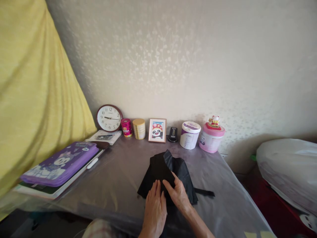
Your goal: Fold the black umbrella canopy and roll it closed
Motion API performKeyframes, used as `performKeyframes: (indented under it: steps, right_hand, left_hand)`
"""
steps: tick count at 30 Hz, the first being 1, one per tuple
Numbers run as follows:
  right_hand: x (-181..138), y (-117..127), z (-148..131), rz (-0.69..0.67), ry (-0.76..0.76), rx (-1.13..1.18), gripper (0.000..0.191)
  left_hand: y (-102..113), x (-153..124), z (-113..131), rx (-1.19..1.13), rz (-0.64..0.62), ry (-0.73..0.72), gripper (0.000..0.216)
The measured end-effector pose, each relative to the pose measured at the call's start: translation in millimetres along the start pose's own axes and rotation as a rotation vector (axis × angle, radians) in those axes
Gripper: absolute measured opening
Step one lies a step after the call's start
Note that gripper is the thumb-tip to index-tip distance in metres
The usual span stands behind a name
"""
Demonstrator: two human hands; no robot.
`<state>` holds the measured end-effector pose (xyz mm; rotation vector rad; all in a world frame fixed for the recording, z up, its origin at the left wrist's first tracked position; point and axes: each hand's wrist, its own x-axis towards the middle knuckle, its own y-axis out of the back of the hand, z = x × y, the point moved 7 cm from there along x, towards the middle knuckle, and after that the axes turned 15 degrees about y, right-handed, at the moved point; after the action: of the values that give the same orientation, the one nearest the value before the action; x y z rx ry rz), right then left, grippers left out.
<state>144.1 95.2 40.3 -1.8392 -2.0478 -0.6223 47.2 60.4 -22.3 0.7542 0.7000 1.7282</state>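
Observation:
A folded black garment or cloth [164, 168] lies on the grey table [119, 178] in front of me, with a black strap [204, 192] trailing to its right. My left hand [155, 210] lies flat on the cloth's near edge, fingers stretched out together. My right hand [178, 195] rests beside it on the cloth, fingers extended and pressing down on the fabric. The two hands touch each other.
Along the wall stand a round clock [109, 118], a pink tin [126, 127], a yellow jar [139, 128], a framed panda picture [157, 130], a white tub [189, 135] and a pink tub [211, 137]. A purple case [60, 163] lies left. A yellow curtain [32, 99] hangs left; a white bag [289, 168] sits right.

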Motion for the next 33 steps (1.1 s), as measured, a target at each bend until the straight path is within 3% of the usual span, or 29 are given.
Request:
performKeyframes:
  steps: [6, 12, 17, 19, 21, 24, 27, 31, 33]
  right_hand:
    - [-0.6, -2.9, -2.0, -0.084, 0.057, -0.229, 0.035]
    - [-2.1, -7.6, -18.0, -0.306, 0.191, -0.354, 0.031]
    - [-7.5, -7.3, -30.4, -0.385, 0.274, -0.36, 0.029]
    - [-11.7, -10.6, -34.8, -0.418, 0.33, -0.384, 0.026]
    - [-18.3, -17.7, -35.3, -0.47, 0.384, -0.435, 0.021]
    - [-30.0, -29.4, -31.1, -0.508, 0.467, -0.569, 0.02]
    - [-37.5, -33.4, -31.9, -0.48, 0.504, -0.611, 0.03]
    - [-41.1, -27.6, -54.9, -0.568, 0.532, -0.459, 0.025]
    - [-39.7, -17.4, -62.1, -0.634, 0.434, -0.295, 0.025]
  left_hand:
    - [2.0, 2.8, -4.7, -0.002, -0.028, 0.029, 0.048]
    - [11.5, 2.4, -15.3, -0.149, -0.022, 0.067, 0.042]
    - [58.7, -9.1, -8.9, -0.338, 0.165, 0.1, 0.028]
    - [82.0, -15.6, 8.8, -0.373, 0.281, 0.002, 0.02]
    - [90.2, -17.8, 30.7, -0.364, 0.264, -0.114, 0.017]
    - [77.7, -12.4, 55.9, -0.294, 0.118, -0.23, 0.023]
    - [54.2, -0.5, 63.5, -0.208, -0.006, -0.272, 0.03]
    - [34.4, 14.6, 56.0, -0.192, -0.134, -0.251, 0.038]
    - [30.8, 17.9, 51.0, -0.203, -0.185, -0.22, 0.041]
